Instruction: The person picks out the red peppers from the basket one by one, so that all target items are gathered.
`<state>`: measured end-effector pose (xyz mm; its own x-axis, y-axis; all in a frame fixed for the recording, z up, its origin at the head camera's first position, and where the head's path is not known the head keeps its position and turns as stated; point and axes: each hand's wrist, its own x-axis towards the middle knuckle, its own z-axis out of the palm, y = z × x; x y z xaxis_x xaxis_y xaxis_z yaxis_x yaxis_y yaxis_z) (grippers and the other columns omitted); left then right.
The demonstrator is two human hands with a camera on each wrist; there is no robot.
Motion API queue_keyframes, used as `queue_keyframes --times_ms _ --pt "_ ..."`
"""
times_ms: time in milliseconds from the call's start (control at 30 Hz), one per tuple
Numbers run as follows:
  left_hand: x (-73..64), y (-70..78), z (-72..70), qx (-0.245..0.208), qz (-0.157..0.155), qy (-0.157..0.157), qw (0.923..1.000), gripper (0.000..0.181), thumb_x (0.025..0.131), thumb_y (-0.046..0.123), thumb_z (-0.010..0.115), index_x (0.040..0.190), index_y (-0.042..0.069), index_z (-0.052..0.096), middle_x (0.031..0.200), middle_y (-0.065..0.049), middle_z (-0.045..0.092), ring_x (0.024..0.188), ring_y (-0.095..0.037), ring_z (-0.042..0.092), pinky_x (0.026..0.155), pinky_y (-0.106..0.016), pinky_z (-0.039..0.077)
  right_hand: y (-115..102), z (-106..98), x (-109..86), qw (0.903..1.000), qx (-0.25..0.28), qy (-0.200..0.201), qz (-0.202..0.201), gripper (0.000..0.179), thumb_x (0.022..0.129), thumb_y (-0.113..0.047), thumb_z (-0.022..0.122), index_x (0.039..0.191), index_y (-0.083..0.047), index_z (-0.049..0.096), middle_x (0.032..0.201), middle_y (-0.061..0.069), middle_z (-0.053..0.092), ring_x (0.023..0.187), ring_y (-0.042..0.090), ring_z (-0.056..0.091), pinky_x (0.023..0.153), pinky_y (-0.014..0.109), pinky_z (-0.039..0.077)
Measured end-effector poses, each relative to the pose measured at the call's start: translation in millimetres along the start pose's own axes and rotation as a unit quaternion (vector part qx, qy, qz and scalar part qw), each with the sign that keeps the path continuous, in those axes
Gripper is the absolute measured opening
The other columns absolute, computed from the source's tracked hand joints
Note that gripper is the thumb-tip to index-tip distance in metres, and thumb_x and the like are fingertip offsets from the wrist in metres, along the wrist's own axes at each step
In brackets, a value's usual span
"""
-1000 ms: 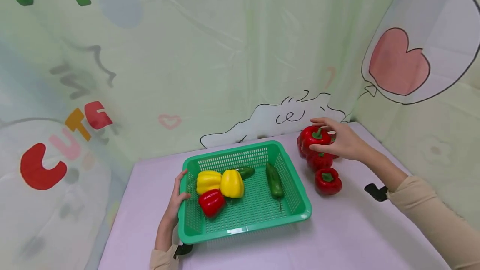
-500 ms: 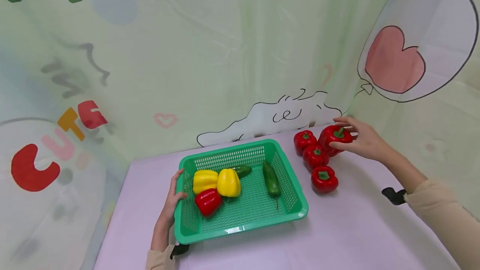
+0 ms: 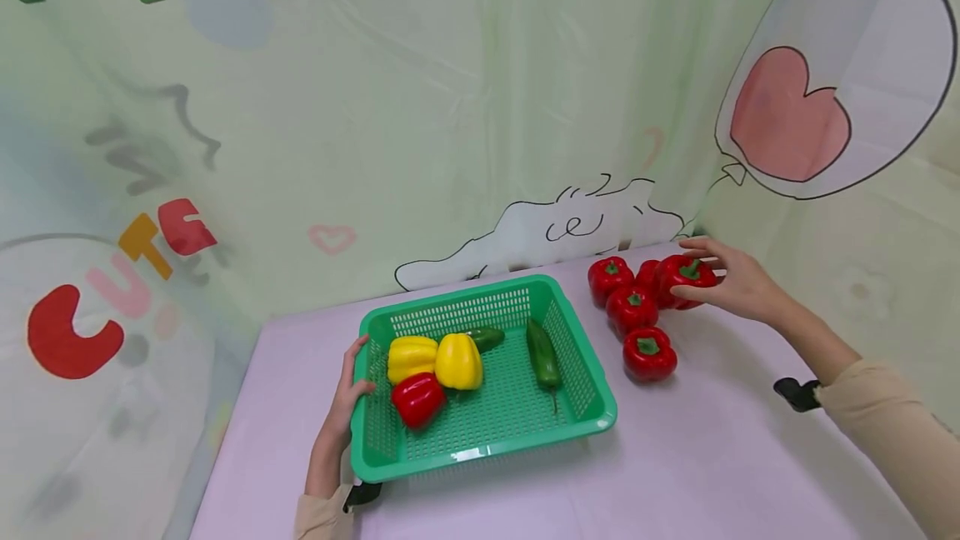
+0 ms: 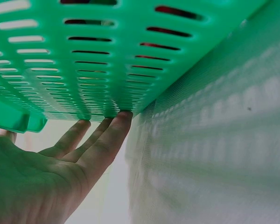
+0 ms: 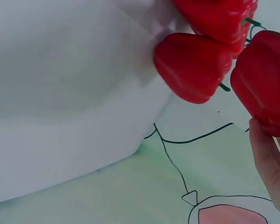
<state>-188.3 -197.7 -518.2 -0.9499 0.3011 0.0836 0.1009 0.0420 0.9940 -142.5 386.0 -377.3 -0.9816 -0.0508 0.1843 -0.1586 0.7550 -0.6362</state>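
A green plastic basket stands on the table, holding two yellow bell peppers, a red bell pepper and two green chili peppers. My left hand grips its left side, thumb at the rim; in the left wrist view the fingers lie against the slotted outer wall. Right of the basket, my right hand holds a red bell pepper between thumb and fingers, stem up. In the right wrist view, that held pepper appears beside the other red peppers.
Several red bell peppers sit close together right of the basket, one nearer the front. A pale lilac cloth covers the table. Printed curtains rise behind it and along both sides.
My right hand has carried the held red pepper rightward from above the other red peppers to their right side, shifting only slightly in the last half second. My left hand stays at the basket.
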Motion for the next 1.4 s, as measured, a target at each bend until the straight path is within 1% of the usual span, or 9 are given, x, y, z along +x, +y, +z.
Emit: queue_keyframes --times_ms 300,500,767,900,1067,1200,1400 --pt "3.3 2.7 0.0 -0.004 0.007 -0.005 1.0 0.079 0.082 0.004 0.037 0.156 0.019 0.014 0.157 -0.017 0.013 0.128 -0.041 0.031 0.093 -0.044 0.045 11 4 -2.8 0.9996 -0.009 -0.013 0.022 0.077 0.081 -0.02 0.079 0.143 0.002 0.039 0.132 0.033 0.047 0.117 0.054 0.044 0.074 0.054 0.055" --pt "-1.5 -0.8 -0.3 -0.001 -0.007 0.0 1.0 0.078 0.082 0.005 0.036 0.155 0.019 0.014 0.157 -0.018 0.014 0.126 -0.041 0.032 0.089 -0.041 0.047 25 14 -9.5 0.9989 -0.008 -0.029 0.037 0.08 0.08 -0.023 0.08 0.143 0.003 0.038 0.132 0.033 0.047 0.116 0.054 0.044 0.074 0.053 0.056" --pt "-0.4 -3.2 0.6 -0.01 0.003 -0.007 0.9999 0.079 0.082 0.004 0.037 0.155 0.02 0.014 0.157 -0.017 0.014 0.127 -0.04 0.032 0.093 -0.047 0.045 45 25 -14.6 0.9983 -0.003 -0.037 0.044 0.078 0.083 -0.025 0.078 0.142 0.005 0.038 0.13 0.034 0.049 0.115 0.054 0.046 0.074 0.052 0.056" --pt "1.3 -2.1 -0.6 -0.006 0.003 -0.003 1.0 0.079 0.082 0.004 0.037 0.155 0.021 0.015 0.157 -0.017 0.014 0.127 -0.04 0.032 0.093 -0.046 0.046 50 31 -15.4 0.9981 -0.002 -0.041 0.046 0.079 0.083 -0.028 0.078 0.142 0.005 0.038 0.13 0.034 0.049 0.115 0.054 0.046 0.075 0.051 0.056" --pt "0.4 0.1 -0.8 -0.008 0.004 -0.005 0.9999 0.078 0.083 0.004 0.037 0.155 0.02 0.014 0.158 -0.018 0.012 0.127 -0.041 0.031 0.091 -0.045 0.047 56 38 -17.5 0.9986 -0.001 -0.033 0.04 0.076 0.083 -0.027 0.077 0.14 0.006 0.041 0.13 0.033 0.05 0.114 0.053 0.048 0.076 0.053 0.055" --pt "-0.6 2.0 0.1 -0.012 0.003 -0.006 0.9999 0.078 0.083 0.004 0.037 0.156 0.019 0.013 0.159 -0.018 0.012 0.129 -0.043 0.031 0.092 -0.047 0.046 60 44 -18.9 0.9987 -0.004 -0.033 0.04 0.075 0.083 -0.027 0.077 0.139 0.007 0.041 0.131 0.033 0.049 0.114 0.053 0.048 0.078 0.054 0.055" --pt "0.2 2.3 0.6 -0.015 0.001 -0.006 0.9999 0.078 0.083 0.004 0.037 0.156 0.02 0.013 0.158 -0.018 0.013 0.129 -0.043 0.031 0.094 -0.048 0.045 64 47 -18.1 0.9982 -0.003 -0.039 0.045 0.077 0.082 -0.026 0.078 0.14 0.007 0.04 0.132 0.034 0.048 0.115 0.054 0.047 0.078 0.054 0.054"
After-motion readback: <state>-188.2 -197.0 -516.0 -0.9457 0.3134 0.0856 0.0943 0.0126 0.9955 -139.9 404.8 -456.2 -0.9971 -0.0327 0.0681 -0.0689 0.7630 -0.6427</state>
